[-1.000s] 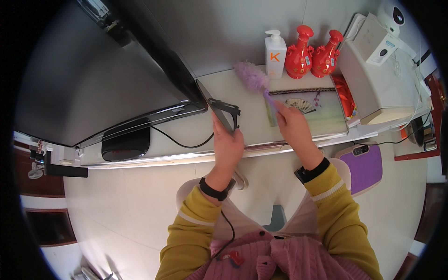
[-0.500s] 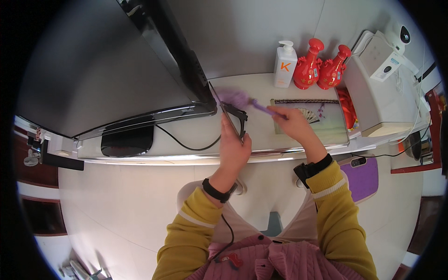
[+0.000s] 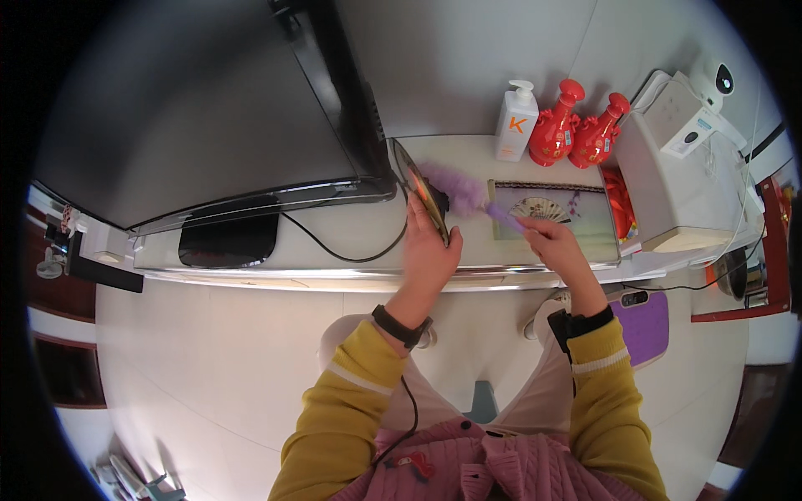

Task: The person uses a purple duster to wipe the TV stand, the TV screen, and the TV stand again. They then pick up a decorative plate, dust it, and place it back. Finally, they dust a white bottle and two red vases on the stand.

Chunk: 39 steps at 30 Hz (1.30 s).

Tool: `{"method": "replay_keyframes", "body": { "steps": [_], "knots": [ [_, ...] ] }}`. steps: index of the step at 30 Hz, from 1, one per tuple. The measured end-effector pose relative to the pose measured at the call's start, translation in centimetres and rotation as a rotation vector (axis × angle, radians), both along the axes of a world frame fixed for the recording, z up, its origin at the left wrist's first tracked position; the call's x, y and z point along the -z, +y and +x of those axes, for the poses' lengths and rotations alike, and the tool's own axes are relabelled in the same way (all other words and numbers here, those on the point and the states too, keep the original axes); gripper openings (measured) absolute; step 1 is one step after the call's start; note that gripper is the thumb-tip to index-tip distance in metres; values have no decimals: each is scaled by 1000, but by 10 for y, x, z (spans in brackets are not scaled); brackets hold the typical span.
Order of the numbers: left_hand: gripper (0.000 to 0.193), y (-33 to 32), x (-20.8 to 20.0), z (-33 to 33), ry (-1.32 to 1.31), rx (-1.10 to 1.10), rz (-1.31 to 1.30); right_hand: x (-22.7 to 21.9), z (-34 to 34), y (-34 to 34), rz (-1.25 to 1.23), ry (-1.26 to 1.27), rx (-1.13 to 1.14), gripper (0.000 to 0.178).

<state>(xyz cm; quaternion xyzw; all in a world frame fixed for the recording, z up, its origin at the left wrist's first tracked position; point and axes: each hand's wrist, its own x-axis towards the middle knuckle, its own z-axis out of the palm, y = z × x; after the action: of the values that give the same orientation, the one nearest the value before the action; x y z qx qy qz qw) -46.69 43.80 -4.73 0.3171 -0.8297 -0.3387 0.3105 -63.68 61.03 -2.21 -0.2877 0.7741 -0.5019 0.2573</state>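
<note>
My left hand is closed around the lower edge of a thin, glossy, dark-rimmed panel, propping it upright and tilted on the white cabinet top. It is seen almost edge-on, so I cannot tell exactly what it is. In my right hand is the handle of a fluffy purple duster. The duster's head lies against the panel's right side, where a black piece partly shows. Beneath the duster handle is a flat picture with a fan and purple flowers.
A large black television on a dark base fills the left, with a black cable trailing rightward. A white pump bottle and two red vases line the wall. A white box-like unit bears a small camera.
The panel has turned, showing more of its glossy face. My right hand has moved right and slightly nearer with the duster, whose head has shifted right along the panel's side.
</note>
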Motion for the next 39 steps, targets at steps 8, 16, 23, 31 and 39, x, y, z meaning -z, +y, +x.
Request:
{"method": "replay_keyframes", "body": {
  "steps": [8, 16, 23, 31, 39],
  "knots": [
    [99, -5, -3, -24, 5, -60, 20, -9, 22, 39, -21, -160, 120, 34],
    [106, -7, -5, -59, -43, -145, -29, 4, 21, 43, -113, -117, 147, 38],
    [114, -4, -13, -71, -23, -175, -40, -2, 21, 46, -232, -93, 44, 40],
    [123, -9, -9, -62, 22, -119, 76, 7, 5, 70, -14, 203, 18, 35],
    [129, -11, -3, -54, 98, -62, 80, 25, -50, 43, 392, 753, 141, 27]
  ]
}}
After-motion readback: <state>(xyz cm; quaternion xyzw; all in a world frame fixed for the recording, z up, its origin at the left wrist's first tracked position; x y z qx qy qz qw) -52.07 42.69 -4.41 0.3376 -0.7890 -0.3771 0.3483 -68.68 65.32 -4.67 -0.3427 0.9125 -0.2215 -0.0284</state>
